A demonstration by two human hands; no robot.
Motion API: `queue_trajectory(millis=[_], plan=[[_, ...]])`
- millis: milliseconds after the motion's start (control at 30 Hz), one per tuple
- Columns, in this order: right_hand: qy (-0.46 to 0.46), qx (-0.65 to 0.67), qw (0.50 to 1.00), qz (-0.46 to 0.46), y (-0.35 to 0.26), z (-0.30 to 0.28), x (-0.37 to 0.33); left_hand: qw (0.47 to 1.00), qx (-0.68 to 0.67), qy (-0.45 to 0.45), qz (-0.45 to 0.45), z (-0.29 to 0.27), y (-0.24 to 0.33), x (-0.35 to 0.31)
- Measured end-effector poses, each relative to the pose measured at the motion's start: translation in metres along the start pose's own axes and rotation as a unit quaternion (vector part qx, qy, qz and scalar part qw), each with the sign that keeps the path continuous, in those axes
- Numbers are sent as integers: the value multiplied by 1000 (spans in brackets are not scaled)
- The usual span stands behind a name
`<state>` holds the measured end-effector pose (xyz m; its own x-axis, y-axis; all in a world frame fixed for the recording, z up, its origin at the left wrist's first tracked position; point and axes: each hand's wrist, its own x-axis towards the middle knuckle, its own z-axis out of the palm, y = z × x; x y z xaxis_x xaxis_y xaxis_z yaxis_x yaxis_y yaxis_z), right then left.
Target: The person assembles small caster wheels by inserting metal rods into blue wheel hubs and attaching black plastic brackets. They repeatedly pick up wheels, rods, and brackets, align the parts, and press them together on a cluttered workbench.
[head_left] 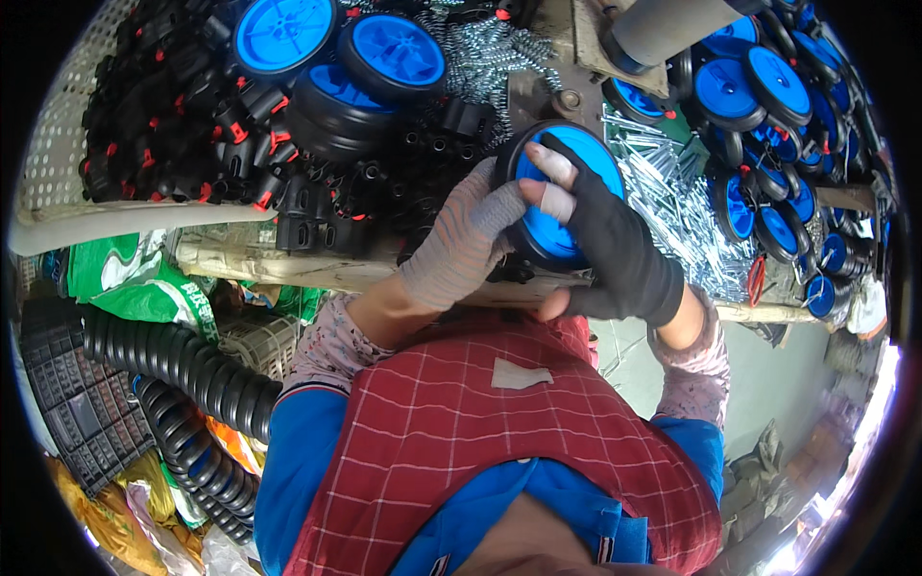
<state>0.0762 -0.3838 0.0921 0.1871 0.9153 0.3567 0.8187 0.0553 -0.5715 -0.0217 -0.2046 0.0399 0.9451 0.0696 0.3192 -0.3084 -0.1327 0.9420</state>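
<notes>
Between my hands at the bench edge is a wheel (562, 238) with a blue hub and a black tyre, its face turned up. My left hand (461, 230), in a grey striped glove, is closed on the tyre's left side. Over the right side bends my right hand (610, 226), in a black fingerless glove. Its light-wrapped fingers press across the blue face, near the left thumb, while its own thumb shows below the rim. The wheel's underside is hidden. Further wheels (392, 50) lie stacked at the back left.
Black plastic parts with red tabs (230, 134) heap up on the left. Springs (490, 53) lie at the back, long metal pins (672, 192) at the right. More blue wheels (749, 91) pile up far right. Under the bench's left side are a black crate (82, 398) and stacked black rings (182, 355).
</notes>
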Motion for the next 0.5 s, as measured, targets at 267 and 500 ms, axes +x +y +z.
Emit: queue_trajectory(millis=[267, 500], plan=[[209, -53, 950, 227, 28, 23, -77, 954, 278, 110, 4, -53, 20, -46], [532, 213, 751, 328, 85, 50, -105, 764, 630, 138, 25, -59, -9, -38]])
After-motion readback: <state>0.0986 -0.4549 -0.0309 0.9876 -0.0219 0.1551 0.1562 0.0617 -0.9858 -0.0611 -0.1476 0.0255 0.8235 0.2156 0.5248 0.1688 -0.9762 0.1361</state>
